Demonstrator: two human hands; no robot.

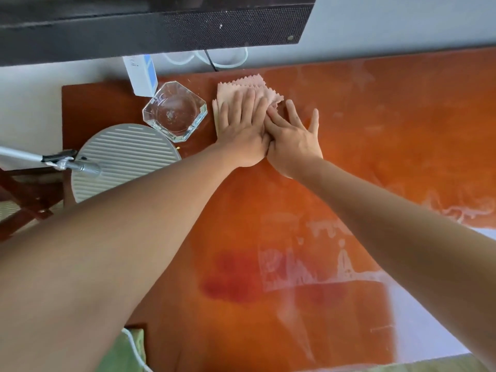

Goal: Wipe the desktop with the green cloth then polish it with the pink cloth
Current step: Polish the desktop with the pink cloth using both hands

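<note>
So the orange-brown desktop (349,157) fills most of the view, glossy, with pale smears and a darker reddish patch on the side nearer the person. Using the glass ashtray (175,111) as the landmark: a ribbed grey round lamp base (126,159) sits just on the near-left side of it, a small white and blue box (141,76) stands just behind it, and the pink cloth (255,87) lies just to its right, close to the back edge of the desk.

The left hand (243,130) is flat on the cloth, fingers straight and close together, palm pressing down. The right hand (292,138) is beside it, touching at the thumb side, fingers spread a bit; its index tip reaches the cloth's right corner, the rest sits on bare wood. So the left hand is the one really over it.

The cloth sticks out beyond the fingertips, toward the wall. It looks folded in layers, with zigzag-cut edges. I'd guess the polishing stroke goes right, where the smears are.

No green cloth that I can clearly identify.
</note>
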